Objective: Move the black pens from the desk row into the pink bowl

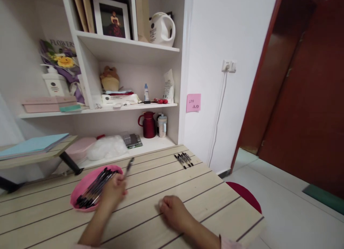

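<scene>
My left hand (114,190) is closed on a black-capped pen (129,166), which points up and away from me, slightly blurred. The hand is just above the right side of a pink oval tray (73,193). Many similar pens (95,188) lie in that tray, mostly side by side at a slant. My right hand (173,211) is curled over the table to the right, its fingers folded in; whether anything is inside them is hidden. Farther back, several pens (184,160) lie in a row near the table's far right corner.
The striped wooden table (150,184) meets a white shelf unit (129,48) at the back. A small raised stand (53,152) with blue paper is at the left. A red jug (148,125) stands on the lowest shelf. Beyond the table's right edge is a red round seat (245,195).
</scene>
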Motion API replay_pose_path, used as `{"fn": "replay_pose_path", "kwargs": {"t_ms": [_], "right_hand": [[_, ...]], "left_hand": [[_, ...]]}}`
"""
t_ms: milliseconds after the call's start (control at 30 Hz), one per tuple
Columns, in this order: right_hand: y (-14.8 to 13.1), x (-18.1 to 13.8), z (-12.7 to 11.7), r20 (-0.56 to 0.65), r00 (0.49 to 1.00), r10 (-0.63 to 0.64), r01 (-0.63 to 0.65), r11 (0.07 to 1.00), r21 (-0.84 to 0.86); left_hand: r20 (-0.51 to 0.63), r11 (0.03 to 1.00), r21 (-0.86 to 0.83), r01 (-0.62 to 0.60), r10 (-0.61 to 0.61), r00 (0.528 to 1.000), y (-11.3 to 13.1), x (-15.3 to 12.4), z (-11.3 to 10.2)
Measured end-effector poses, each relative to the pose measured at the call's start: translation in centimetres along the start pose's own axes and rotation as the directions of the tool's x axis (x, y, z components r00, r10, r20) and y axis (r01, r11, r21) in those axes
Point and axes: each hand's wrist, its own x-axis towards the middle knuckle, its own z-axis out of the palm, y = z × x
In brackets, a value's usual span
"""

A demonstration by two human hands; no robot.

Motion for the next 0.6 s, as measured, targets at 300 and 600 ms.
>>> {"fn": "replay_pose_path", "kwargs": {"t_ms": [300, 600], "right_hand": [[-2.0, 3.2, 1.3, -0.028, 0.987, 0.157, -0.036, 0.391, 0.92], [-1.0, 3.2, 1.3, -0.028, 0.984, 0.174, -0.053, 0.441, 0.896]], "left_hand": [[0.537, 0.564, -0.701, 0.436, 0.015, 0.843, 0.0, -7.1, 11.7], [0.509, 0.549, -0.705, 0.449, -0.048, 0.859, -0.8, -6.5, 12.0]]}}
